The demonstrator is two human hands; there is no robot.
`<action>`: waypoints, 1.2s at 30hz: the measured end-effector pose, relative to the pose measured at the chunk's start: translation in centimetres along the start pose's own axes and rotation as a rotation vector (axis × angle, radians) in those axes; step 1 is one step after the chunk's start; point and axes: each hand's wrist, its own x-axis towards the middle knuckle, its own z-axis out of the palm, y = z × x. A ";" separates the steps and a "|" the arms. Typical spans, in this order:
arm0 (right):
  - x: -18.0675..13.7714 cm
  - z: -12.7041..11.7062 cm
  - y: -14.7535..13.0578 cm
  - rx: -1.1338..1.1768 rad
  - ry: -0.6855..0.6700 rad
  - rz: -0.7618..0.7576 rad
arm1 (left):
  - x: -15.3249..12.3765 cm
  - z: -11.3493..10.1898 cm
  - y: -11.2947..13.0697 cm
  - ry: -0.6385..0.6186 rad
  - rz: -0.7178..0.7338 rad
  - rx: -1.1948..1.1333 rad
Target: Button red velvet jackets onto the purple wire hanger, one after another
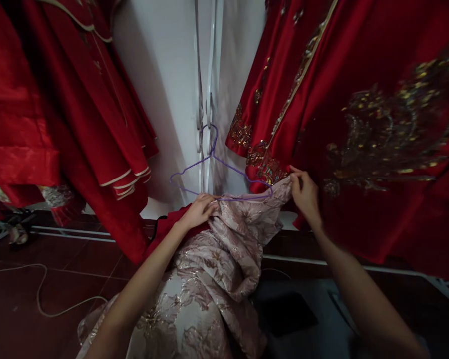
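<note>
A pale pink brocade garment (205, 279), woven with shiny, gold-toned leafy shapes, was draped in the near centre. Its upper edge was pinched between thumb and fingers of the right hand (306, 195); the left hand (199, 210) was laid there, fingers close together, grip unclear. Beyond, a purple hanger (212, 152) was hung between trimmed red garments (362, 65).

The garment (205, 279) is pale pink with gold florals, the hanger (212, 154) purple.
</note>
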 end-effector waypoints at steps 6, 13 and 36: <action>0.6 0.3 -0.7 -0.036 0.004 -0.035 | 0.2 0.4 0.3 0.003 0.018 0.020; 0.8 0.7 -1.0 -0.019 0.059 -0.058 | -0.1 0.3 0.5 0.013 -0.006 0.121; 2.2 3.8 -6.0 -0.206 -0.009 -0.226 | 2.0 3.0 4.6 0.112 0.020 -0.221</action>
